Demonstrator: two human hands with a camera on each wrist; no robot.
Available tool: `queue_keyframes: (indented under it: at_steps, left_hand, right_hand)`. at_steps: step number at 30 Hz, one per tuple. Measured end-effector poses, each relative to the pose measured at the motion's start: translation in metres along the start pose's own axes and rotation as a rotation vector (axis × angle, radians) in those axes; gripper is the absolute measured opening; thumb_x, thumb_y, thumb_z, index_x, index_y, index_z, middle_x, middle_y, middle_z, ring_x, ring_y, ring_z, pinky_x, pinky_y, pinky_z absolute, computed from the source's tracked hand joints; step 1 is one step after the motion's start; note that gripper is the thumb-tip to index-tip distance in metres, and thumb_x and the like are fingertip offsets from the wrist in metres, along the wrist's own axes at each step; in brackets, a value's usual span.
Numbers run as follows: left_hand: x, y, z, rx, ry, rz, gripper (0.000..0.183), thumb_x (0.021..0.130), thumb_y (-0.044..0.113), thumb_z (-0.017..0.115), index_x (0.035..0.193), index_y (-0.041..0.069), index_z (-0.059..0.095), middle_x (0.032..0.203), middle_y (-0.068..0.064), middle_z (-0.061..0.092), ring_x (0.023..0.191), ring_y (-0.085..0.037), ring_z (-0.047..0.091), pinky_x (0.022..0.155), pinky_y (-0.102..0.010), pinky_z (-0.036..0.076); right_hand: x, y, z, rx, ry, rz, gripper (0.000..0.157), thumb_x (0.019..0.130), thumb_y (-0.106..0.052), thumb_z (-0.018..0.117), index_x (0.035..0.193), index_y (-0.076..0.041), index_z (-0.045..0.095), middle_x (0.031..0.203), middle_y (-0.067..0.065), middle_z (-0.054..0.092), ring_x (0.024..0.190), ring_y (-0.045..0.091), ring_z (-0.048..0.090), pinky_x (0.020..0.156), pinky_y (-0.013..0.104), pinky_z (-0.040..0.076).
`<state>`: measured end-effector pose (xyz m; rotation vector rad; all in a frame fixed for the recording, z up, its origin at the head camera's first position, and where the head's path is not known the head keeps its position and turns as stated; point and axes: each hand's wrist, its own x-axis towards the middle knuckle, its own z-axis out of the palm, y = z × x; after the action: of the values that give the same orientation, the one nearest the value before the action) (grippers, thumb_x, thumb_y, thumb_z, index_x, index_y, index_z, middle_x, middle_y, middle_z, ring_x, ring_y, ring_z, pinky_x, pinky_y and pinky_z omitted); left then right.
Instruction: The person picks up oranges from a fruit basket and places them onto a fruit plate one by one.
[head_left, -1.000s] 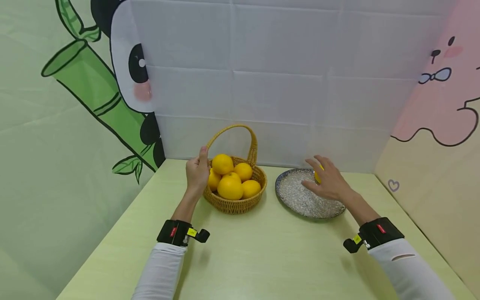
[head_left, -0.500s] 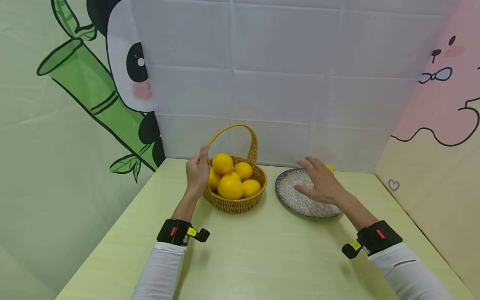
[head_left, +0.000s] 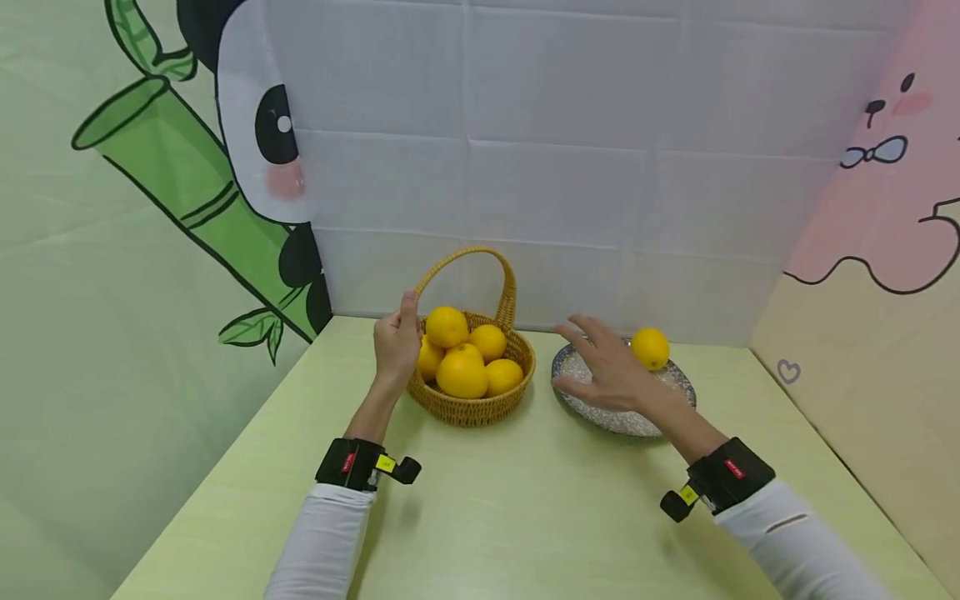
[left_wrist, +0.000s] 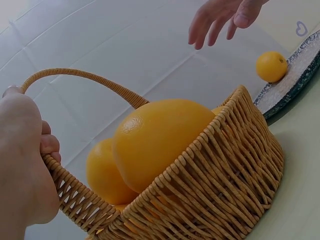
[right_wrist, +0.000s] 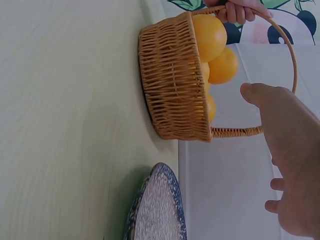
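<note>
My left hand grips the handle of a wicker basket on its left side, fingers curled round it in the left wrist view. Several oranges are heaped inside the basket. To the right, a speckled grey plate with a dark rim carries a single orange near its back edge. My right hand hovers over the plate's left part with fingers spread and nothing in them. In the right wrist view the right hand points toward the basket, apart from it.
Everything stands on a pale green-yellow table. A white cloth wall rises close behind the basket and plate. Printed side walls with a panda and bamboo and a pink animal flank the table.
My right hand has moved left, away from the orange on the plate, uncovering it. My left hand and the basket have stayed in place.
</note>
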<state>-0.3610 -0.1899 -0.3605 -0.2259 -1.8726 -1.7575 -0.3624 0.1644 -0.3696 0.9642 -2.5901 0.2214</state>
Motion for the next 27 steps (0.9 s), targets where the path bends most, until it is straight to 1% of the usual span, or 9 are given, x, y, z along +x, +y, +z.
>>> queue_keyframes:
  at_steps: [3,10,15,20,24,27]
  left_hand:
    - [0.0,-0.001,0.001,0.004,-0.005,0.002,0.065,0.111,0.043,0.045,0.056,0.009,0.036,0.048,0.008,0.03,0.038,-0.002,0.024,0.038,-0.019,0.019]
    - [-0.001,-0.001,0.003,0.012,0.017,0.002,0.065,0.111,0.044,0.046,0.056,0.01,0.036,0.048,0.009,0.03,0.037,0.0,0.024,0.038,-0.019,0.019]
    - [-0.001,-0.001,0.003,0.006,0.019,-0.001,0.065,0.111,0.043,0.046,0.056,0.01,0.036,0.047,0.009,0.03,0.037,0.0,0.024,0.038,-0.019,0.019]
    - [-0.001,-0.001,0.003,0.0,0.011,-0.003,0.065,0.111,0.043,0.047,0.056,0.011,0.036,0.047,0.01,0.03,0.037,-0.001,0.024,0.038,-0.019,0.019]
    - [-0.001,-0.001,0.002,0.003,0.012,-0.017,0.064,0.11,0.044,0.047,0.056,0.012,0.036,0.046,0.011,0.03,0.038,-0.001,0.024,0.038,-0.019,0.019]
    - [-0.001,-0.001,0.003,-0.005,0.014,-0.021,0.064,0.11,0.045,0.047,0.056,0.011,0.036,0.047,0.01,0.03,0.038,-0.001,0.024,0.038,-0.019,0.019]
  right_hand:
    - [0.005,-0.01,0.002,0.007,-0.007,-0.019,0.084,0.094,-0.06,0.064,0.161,-0.02,0.033,0.163,0.018,0.027,0.146,0.039,0.024,0.113,0.065,0.028]
    - [0.017,-0.026,0.007,0.015,-0.021,-0.077,0.086,0.095,-0.06,0.063,0.162,-0.017,0.031,0.163,0.018,0.027,0.146,0.039,0.024,0.113,0.065,0.027]
    - [0.025,-0.034,0.01,0.008,-0.023,-0.104,0.085,0.095,-0.062,0.062,0.162,-0.02,0.03,0.163,0.018,0.027,0.146,0.038,0.025,0.113,0.064,0.028]
    - [0.031,-0.045,0.012,0.047,-0.031,-0.119,0.086,0.094,-0.06,0.064,0.161,-0.017,0.034,0.162,0.016,0.03,0.146,0.037,0.027,0.114,0.062,0.029]
    - [0.038,-0.054,0.015,0.055,-0.067,-0.117,0.086,0.095,-0.063,0.061,0.162,-0.018,0.034,0.163,0.014,0.029,0.147,0.033,0.025,0.117,0.059,0.027]
    - [0.043,-0.062,0.018,0.058,-0.102,-0.101,0.085,0.095,-0.067,0.057,0.163,-0.02,0.032,0.165,0.013,0.025,0.149,0.032,0.022,0.118,0.058,0.025]
